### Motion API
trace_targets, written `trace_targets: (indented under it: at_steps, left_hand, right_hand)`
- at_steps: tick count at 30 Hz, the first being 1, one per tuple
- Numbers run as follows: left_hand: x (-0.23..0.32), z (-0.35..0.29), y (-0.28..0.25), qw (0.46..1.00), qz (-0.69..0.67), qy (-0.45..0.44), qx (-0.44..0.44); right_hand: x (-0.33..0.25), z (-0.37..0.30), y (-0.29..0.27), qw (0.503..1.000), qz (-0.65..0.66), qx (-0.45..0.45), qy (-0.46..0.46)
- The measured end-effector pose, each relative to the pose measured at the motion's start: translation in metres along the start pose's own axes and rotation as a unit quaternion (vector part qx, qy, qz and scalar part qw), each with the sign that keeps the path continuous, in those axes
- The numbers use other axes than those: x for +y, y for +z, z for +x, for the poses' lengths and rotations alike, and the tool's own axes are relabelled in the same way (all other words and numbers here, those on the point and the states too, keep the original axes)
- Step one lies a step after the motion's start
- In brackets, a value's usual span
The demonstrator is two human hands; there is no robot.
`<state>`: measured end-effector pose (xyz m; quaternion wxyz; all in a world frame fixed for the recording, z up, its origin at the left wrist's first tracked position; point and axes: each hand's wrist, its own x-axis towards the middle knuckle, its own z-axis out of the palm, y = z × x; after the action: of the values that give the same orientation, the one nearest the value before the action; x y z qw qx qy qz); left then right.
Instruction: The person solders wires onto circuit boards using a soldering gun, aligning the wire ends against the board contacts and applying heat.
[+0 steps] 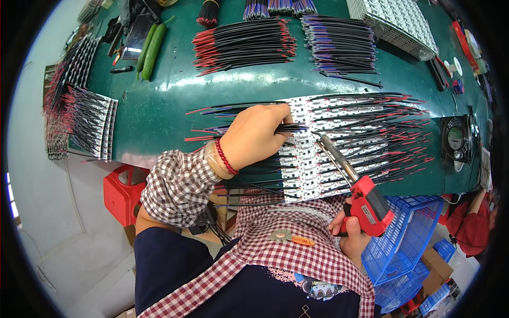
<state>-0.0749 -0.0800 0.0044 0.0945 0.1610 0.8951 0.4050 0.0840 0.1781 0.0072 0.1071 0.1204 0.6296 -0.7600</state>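
In front of me on the table lies a white circuit board panel [296, 172] with rows of small parts. Black wires with red ends [408, 139] fan out from its right side, and others stick out to its left. My left hand [254, 132] is closed over the panel's left part, pinching a small bunch of black wires [292, 127] whose tips point right. My right hand [352, 241] grips a red soldering gun [370, 206] from below. Its metal tip reaches up and left to the panel, close to the wire tips; I cannot tell if they touch.
Piles of red-ended black wires [244, 45] and blue-ended wires [339, 45] lie at the back. A stack of white panels [395, 24] stands back right, a small black fan [457, 139] at right. Cucumbers [154, 52] and wired panels [95, 124] sit at left. Blue crates [405, 233] stand below.
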Motion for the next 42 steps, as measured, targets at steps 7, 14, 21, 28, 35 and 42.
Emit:
trace_targets:
  at_steps: [7,14,21,28,35,42]
  left_hand:
    - [-0.002,0.002,0.012,0.992,0.123,0.006,0.008]
    - [0.002,0.002,0.014,0.991,0.136,-0.012,0.01]
    - [0.005,0.004,0.017,0.988,0.148,-0.027,0.02]
    - [0.006,0.008,0.016,0.986,0.164,-0.03,-0.003]
    - [0.005,0.01,0.018,0.983,0.181,-0.015,-0.006]
    - [0.009,0.012,0.014,0.98,0.197,-0.036,-0.017]
  right_hand:
    - [0.013,0.002,0.003,0.998,-0.028,0.0,0.049]
    - [0.024,0.003,0.001,0.997,-0.07,-0.008,0.028]
    - [0.022,0.003,-0.002,0.99,-0.131,-0.048,0.031]
    - [0.011,0.004,0.008,0.994,-0.106,-0.006,0.031]
    - [0.016,-0.001,0.007,0.999,-0.045,0.016,0.009]
    - [0.027,0.001,-0.005,0.993,-0.109,0.035,0.031]
